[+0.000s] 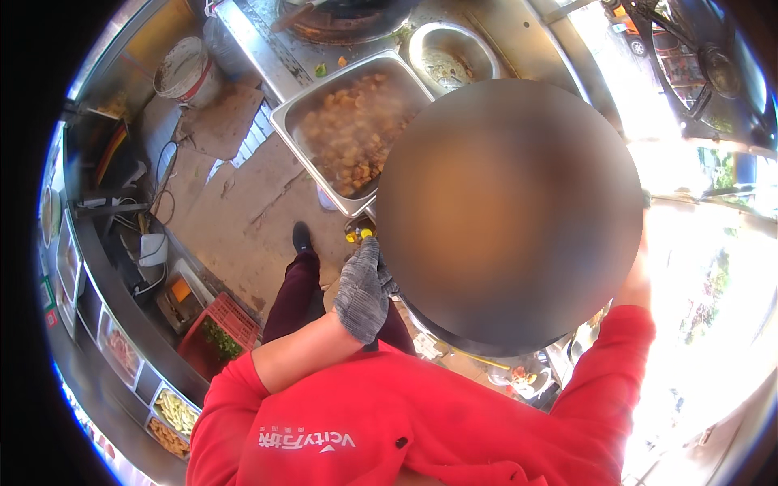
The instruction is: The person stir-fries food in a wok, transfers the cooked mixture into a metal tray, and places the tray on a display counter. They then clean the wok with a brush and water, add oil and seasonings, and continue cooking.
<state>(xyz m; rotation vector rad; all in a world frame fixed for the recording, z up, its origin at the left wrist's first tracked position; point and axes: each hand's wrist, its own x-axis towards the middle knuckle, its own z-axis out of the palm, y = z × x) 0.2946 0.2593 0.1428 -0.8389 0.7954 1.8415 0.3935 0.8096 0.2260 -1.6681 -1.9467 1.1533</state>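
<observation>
My left hand [364,291], in a grey knitted glove, is at the left edge of a large round blurred area; its fingertips are partly hidden, so its grip cannot be told. My right arm [629,322] reaches up along the right side of this area. Only a dark sliver, perhaps of my right hand [647,199], shows at its edge. The dark curved rim of a pan or wok [419,313] shows below the blur. Up and left of it, a rectangular steel tray [292,136] holds steaming browned food chunks [349,121].
A round steel bowl [425,45] stands beyond the tray. A dirty white bucket [188,79] is at the upper left. A red plastic crate [234,316] holds greens. Food trays [140,379] line the left counter. A cable [164,188] hangs near the floor; my foot [301,237] is below the tray.
</observation>
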